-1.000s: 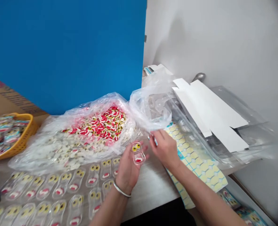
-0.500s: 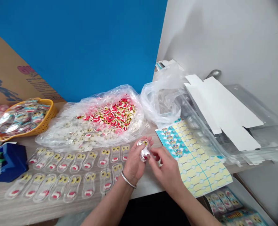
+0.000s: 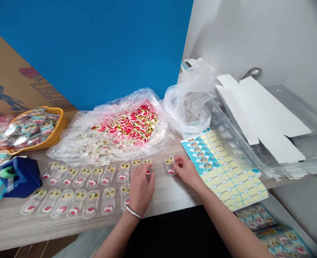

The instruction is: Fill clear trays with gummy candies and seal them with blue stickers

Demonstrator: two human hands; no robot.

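Observation:
On the wooden table lie two rows of clear plastic shells (image 3: 109,200), each with yellow eye pieces and a red and white mouth piece. My left hand (image 3: 142,184) is over the right end of the rows, fingers apart and holding nothing; it partly hides several shells. To its right, my right hand (image 3: 184,171) pinches the right edge of a separate filled shell (image 3: 169,165) at the table surface. Beyond the rows, an open clear bag (image 3: 126,129) holds many loose red, white and yellow pieces.
A yellow basket (image 3: 57,130) of filled shells and a blue tape dispenser (image 3: 21,177) stand at the left. At the right are a printed sticker sheet (image 3: 228,175), crumpled plastic (image 3: 185,107) and white card pieces (image 3: 266,114). A blue panel (image 3: 107,46) rises behind.
My hands have moved apart. The shell that was in my left hand is now down by the table in my right fingers, while my left hand has moved left, over the rows. The view has shifted slightly.

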